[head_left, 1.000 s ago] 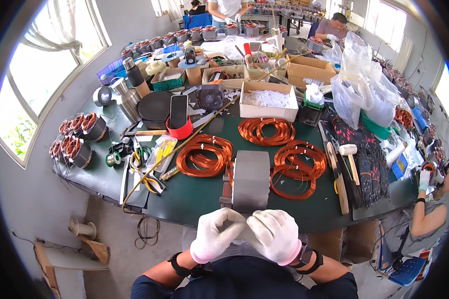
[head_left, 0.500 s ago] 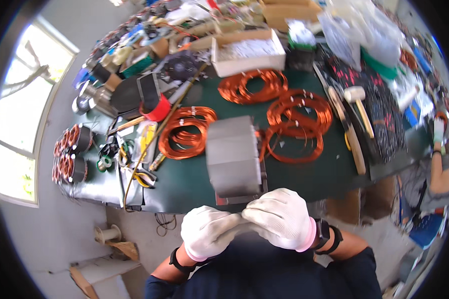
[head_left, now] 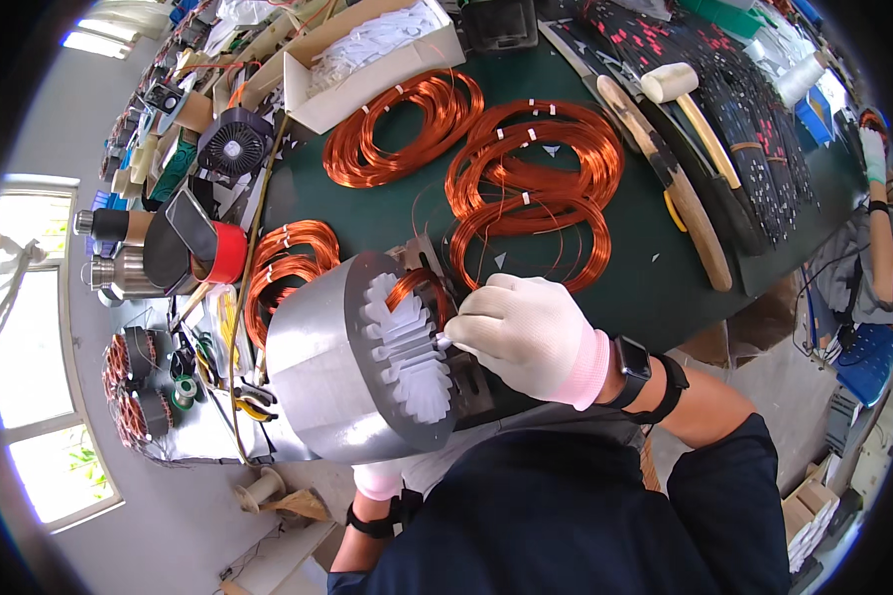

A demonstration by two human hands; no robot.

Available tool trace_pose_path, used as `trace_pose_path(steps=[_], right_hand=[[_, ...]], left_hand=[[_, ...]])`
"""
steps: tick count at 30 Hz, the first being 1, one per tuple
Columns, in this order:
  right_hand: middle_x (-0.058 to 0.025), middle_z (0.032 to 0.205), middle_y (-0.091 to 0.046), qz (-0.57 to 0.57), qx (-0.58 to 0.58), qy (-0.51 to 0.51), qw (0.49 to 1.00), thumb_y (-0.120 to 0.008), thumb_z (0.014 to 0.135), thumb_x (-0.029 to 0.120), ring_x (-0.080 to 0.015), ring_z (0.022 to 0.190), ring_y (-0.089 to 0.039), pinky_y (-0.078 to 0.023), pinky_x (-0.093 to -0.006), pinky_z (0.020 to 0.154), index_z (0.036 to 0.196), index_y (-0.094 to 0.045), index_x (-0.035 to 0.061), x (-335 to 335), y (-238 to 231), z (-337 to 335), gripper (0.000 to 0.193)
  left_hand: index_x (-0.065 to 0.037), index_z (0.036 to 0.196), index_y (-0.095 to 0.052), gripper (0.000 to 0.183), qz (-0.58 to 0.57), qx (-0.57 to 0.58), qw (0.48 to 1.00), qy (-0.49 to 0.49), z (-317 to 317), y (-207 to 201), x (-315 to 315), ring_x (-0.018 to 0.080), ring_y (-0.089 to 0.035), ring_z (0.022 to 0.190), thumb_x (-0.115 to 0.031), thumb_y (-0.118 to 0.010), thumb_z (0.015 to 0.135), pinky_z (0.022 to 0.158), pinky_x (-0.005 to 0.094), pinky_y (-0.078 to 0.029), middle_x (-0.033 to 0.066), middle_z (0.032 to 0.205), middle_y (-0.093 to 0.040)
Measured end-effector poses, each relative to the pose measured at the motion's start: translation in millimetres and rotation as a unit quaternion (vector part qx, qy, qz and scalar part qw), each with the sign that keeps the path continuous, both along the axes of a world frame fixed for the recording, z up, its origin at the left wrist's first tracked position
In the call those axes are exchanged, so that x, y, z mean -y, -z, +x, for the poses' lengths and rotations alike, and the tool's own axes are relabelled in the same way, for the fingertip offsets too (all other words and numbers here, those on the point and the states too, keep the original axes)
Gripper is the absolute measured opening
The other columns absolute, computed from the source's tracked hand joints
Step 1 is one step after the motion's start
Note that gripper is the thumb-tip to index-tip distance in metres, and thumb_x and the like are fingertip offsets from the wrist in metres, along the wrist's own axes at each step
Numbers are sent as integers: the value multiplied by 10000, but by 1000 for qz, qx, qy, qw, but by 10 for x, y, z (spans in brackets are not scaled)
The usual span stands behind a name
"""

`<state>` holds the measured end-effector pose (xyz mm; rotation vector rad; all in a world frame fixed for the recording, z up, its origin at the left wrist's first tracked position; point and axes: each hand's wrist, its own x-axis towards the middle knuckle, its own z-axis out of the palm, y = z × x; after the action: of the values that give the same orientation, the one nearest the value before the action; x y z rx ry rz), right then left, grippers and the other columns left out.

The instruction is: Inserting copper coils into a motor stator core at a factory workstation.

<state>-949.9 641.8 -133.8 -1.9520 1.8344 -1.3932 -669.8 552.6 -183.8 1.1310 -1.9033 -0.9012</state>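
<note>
A grey metal stator core (head_left: 322,362) lies on its side at the table's near edge. Folded white slot liners (head_left: 412,347) ring its open end, and a copper coil (head_left: 419,288) sits at the upper part of that opening. My right hand (head_left: 531,332), in a white glove, is at this opening with its fingers pinched by the liners. Whatever the fingertips hold is too small to name. Of my left hand (head_left: 377,481) only the pink glove cuff and wrist show below the core; the core hides its fingers.
Copper wire coils (head_left: 536,164) lie beyond the core, with another bundle (head_left: 293,258) to its left. A wooden stick (head_left: 670,183) and a mallet (head_left: 700,114) lie right. A box of white strips (head_left: 377,64) stands at the back. Another person's gloved hand (head_left: 873,154) shows far right.
My hands were together before the table edge. Now they are apart: the right is at the core's opening, the left behind the core. The view has shifted and shows the core's open end.
</note>
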Motion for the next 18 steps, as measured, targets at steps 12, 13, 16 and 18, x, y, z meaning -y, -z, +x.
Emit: trace_pose_path(steps=[12, 13, 16, 18], right_hand=[[-29, 882, -625, -26, -21, -18, 999, -707, 754, 111, -240, 840, -650, -547, -372, 660, 913, -664, 100, 65, 85, 11, 164], [-29, 882, -625, -28, -22, -17, 999, -707, 754, 111, -240, 840, -650, -547, -372, 660, 913, -664, 100, 72, 100, 13, 164], [-56, 911, -629, -39, 18, -35, 998, -696, 778, 91, -275, 867, -656, -562, -398, 701, 921, -662, 91, 63, 104, -20, 147], [-63, 923, -629, -41, 36, -26, 998, -694, 780, 83, -284, 866, -657, -563, -402, 707, 923, -662, 87, 52, 118, -1, 146]], left_hand=[[47, 1236, -635, 297, 11, 6, 1000, 7, -342, 58, 47, 209, -664, 1028, -8, -597, 947, 935, 355, -529, 112, 1113, -701], [46, 1236, -635, 297, 10, 4, 1000, 9, -325, 51, 5, 209, -664, 1029, -9, -597, 947, 935, 355, -528, 112, 1113, -701], [45, 1236, -636, 296, 8, -1, 1000, 12, -326, 23, 60, 210, -664, 1031, -10, -599, 947, 936, 356, -528, 111, 1115, -700], [45, 1235, -636, 296, 6, -4, 1000, 13, -244, 11, 85, 211, -664, 1032, -11, -599, 947, 937, 357, -528, 111, 1117, -700]])
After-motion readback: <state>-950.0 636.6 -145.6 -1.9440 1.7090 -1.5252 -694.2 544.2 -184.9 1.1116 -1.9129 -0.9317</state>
